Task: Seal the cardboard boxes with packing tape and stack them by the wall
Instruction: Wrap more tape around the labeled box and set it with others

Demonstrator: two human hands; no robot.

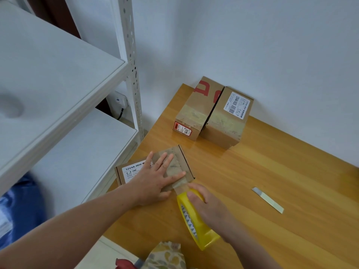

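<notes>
Two boxes taped, unstacked, beyond; left grip flat on third box, right grip beside grasping tape.

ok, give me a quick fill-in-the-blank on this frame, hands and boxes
1. The right hand grips a ____ tape roll.
2. The left hand presses flat on the box with the ____ label.
3. ____ taped boxes stand against the wall.
4. The metal blade lies on the table, ____ of the right hand.

Missing: yellow; white; two; right.
</notes>
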